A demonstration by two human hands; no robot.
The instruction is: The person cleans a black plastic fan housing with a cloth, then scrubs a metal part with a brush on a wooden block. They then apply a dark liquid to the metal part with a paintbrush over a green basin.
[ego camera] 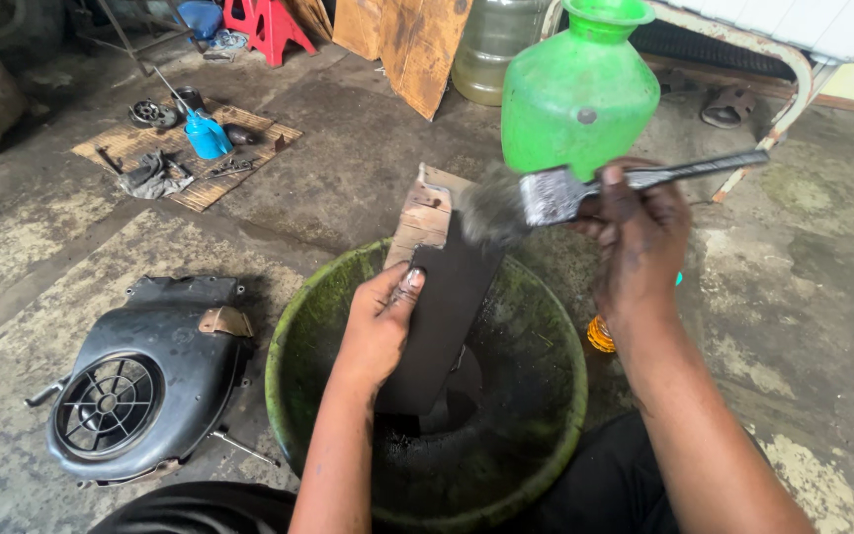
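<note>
The green basin point(289, 386) sits on the concrete floor point(348, 178) and serves as the landmark here. Over its middle, the left hand point(380, 331) has its grip closed on a flat dark panel point(444, 316), thumb across the near face and fingers wrapped behind. The panel stands steeply tilted, its long axis running from the basin's dark, wet bottom up and away toward the far rim, where it leans near a piece of wood point(425, 210).

Above the far rim of the basin, the right hand point(640, 242) has its grip closed around the handle of a paintbrush point(555, 195). The brush lies almost level, handle pointing right and away, bristles pointing left. The bristles are blurred and meet the top end of the panel, so the panel lies to the left of and below the right hand; the brush crosses the panel's long axis roughly at a right angle. The left hand is the nearer one to the panel's middle.

Behind the basin stands a green plastic jug point(577, 94). Left of the basin lies a black fan cover point(145, 381), and farther back on that side a mat with small parts point(185, 153).
</note>
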